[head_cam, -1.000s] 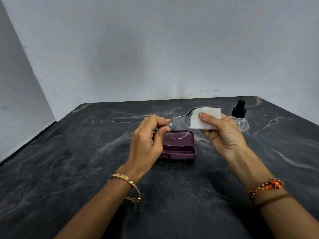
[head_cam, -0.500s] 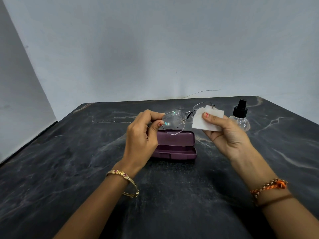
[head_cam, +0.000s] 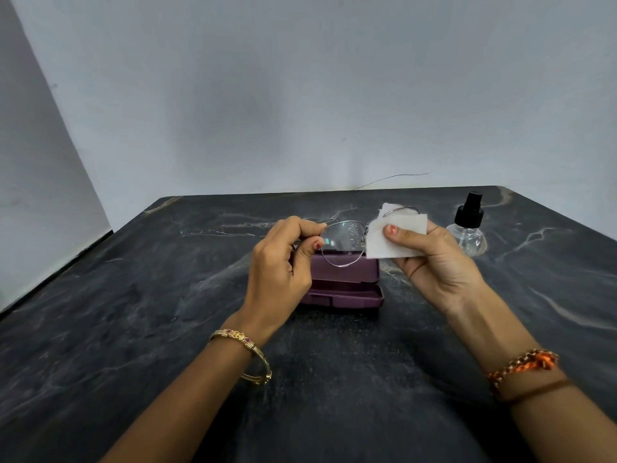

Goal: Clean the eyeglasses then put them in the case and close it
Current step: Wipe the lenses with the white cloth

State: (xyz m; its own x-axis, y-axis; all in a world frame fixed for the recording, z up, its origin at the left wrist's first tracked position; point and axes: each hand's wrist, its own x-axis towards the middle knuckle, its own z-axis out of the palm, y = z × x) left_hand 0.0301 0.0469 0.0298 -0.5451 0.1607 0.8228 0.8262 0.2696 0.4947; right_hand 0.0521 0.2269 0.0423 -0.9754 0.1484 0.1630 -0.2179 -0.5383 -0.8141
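Thin-rimmed eyeglasses (head_cam: 342,242) hang in the air above the case, with droplets showing on the left lens. My left hand (head_cam: 280,262) pinches the frame at its left end between thumb and fingers. My right hand (head_cam: 434,259) holds a white cloth (head_cam: 395,233) folded over the right lens, thumb pressed on the front. The right lens is hidden by the cloth, only a bit of rim shows above it. A purple eyeglass case (head_cam: 344,285) lies open on the dark marble table (head_cam: 133,329), right below the glasses.
A small clear spray bottle (head_cam: 468,228) with a black pump top stands to the right of my right hand, near the table's back right corner. Grey walls rise behind and to the left of the table.
Both hands with the glasses have shifted slightly left and up. The cloth stays on the right lens, its corners now spread higher.
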